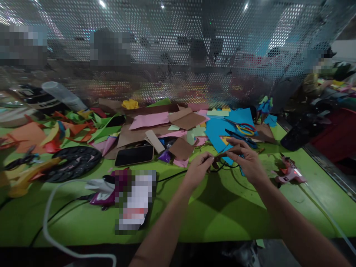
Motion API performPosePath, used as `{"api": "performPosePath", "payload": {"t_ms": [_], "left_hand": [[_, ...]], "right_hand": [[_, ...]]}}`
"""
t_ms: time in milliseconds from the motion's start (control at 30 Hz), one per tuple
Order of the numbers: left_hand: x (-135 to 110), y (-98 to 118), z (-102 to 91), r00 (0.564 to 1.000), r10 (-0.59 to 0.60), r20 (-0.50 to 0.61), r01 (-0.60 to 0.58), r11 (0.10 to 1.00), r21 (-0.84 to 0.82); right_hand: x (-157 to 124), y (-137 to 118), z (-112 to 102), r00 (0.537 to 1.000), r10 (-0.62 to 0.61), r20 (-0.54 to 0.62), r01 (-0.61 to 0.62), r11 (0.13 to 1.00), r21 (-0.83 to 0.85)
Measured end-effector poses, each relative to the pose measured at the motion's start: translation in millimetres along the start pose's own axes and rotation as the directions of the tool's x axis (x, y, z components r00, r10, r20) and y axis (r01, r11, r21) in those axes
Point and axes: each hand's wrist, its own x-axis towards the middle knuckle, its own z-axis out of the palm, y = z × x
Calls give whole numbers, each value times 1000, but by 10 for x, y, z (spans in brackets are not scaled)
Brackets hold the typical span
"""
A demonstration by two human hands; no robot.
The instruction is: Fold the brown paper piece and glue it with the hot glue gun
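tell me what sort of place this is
Probably a paper-craft workshop: coloured paper is spread across a green table, and what looks like a pink glue gun lies at the right.

The left hand (198, 168) is bare, with slim fingers. The right hand (247, 159) is bare too, its fingers long and narrow in outline. The wrists (189, 186) are slender and uncovered, and both the left forearm (171, 218) and the right forearm (287, 215) are bare down to the picture's bottom edge, smooth in outline and broadening steadily away from the hand. The fingernails look short, though they are too small and dimly lit to be sure.
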Motion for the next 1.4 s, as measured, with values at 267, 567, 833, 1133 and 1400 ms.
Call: {"api": "performPosePath", "payload": {"t_ms": [267, 567, 833, 1133, 1400], "left_hand": [[-7, 7, 19, 1000, 12, -29, -13, 1000, -26], [0, 12, 39, 999, -40, -10, 37, 981, -192], [-1, 13, 44, 998, -55, -34, 47, 976, -214], [-15, 55, 50, 990, 124, -75, -117, 989, 89], [-13, 12, 44, 983, 152, -107, -124, 965, 233]], "right_hand": [[5, -7, -30, 999, -47, -1, 47, 997, -69], [-10, 0, -8, 995, -99, 21, 101, 988, -117], [-31, 2, 4, 992, -118, 44, 124, 980, -157], [-20, 17, -1, 993, -113, 42, 118, 981, -152], [-34, 3, 32, 993, -101, 56, 107, 985, -134]]}}
